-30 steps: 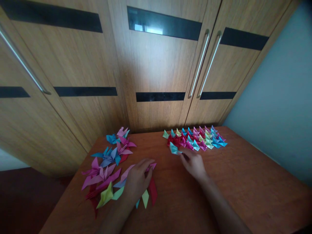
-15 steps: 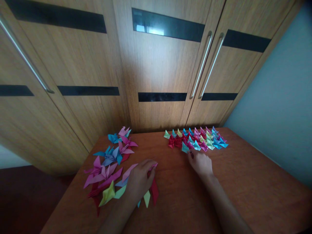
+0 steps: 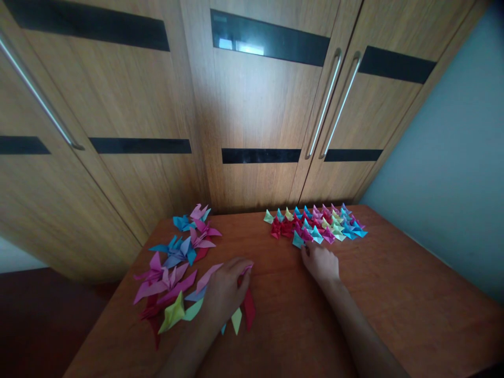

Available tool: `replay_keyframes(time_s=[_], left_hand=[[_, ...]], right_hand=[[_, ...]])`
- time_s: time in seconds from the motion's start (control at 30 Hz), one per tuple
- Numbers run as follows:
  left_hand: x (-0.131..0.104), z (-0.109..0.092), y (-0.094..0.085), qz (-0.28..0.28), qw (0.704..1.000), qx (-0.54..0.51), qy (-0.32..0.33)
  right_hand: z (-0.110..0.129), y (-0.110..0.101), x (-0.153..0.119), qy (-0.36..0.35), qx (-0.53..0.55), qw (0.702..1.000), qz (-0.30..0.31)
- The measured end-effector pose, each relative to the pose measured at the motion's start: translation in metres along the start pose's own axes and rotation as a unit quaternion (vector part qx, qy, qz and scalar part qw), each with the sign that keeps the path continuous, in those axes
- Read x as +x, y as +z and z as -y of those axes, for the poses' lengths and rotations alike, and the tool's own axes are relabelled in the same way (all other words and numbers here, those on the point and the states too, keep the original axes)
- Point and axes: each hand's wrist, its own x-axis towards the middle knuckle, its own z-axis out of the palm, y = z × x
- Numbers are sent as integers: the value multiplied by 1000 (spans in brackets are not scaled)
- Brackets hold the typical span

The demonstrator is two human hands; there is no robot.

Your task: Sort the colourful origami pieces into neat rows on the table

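Observation:
On the left part of the table, my left hand (image 3: pixel 228 289) curls over folded paper cranes, its fingers closed on a pink origami crane (image 3: pixel 246 270) whose tip pokes out. A red paper wing (image 3: pixel 249 310) and a pale green one (image 3: pixel 236 321) stick out beneath that hand. My right hand (image 3: pixel 322 262) rests at the front edge of the small paper figures, fingers bent together. A light-blue figure (image 3: pixel 297 240) stands just left of its fingertips, and a magenta one (image 3: pixel 306 235) is just beyond. Whatever those fingertips hold is hidden.
Larger pink, blue, red and yellow-green paper cranes (image 3: pixel 173 281) lie loosely along the table's left side. Several rows of small coloured paper figures (image 3: pixel 336 229) stand at the back right. Behind the wooden table (image 3: pixel 283 315) rises a wooden wardrobe (image 3: pixel 260 105); a pale blue wall (image 3: pixel 444 157) is on the right.
The fingers of my right hand have drawn slightly closer together beside the light-blue figure. My left hand stays in place. The whole view has shifted a little.

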Motion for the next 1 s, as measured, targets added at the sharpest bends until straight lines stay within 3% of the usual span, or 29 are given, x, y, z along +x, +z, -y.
replay_keyframes(time_s=[1.0], left_hand=[[1, -1, -2, -8, 1000, -9, 11]], right_hand=[[2, 0, -1, -14, 12, 1000, 0]])
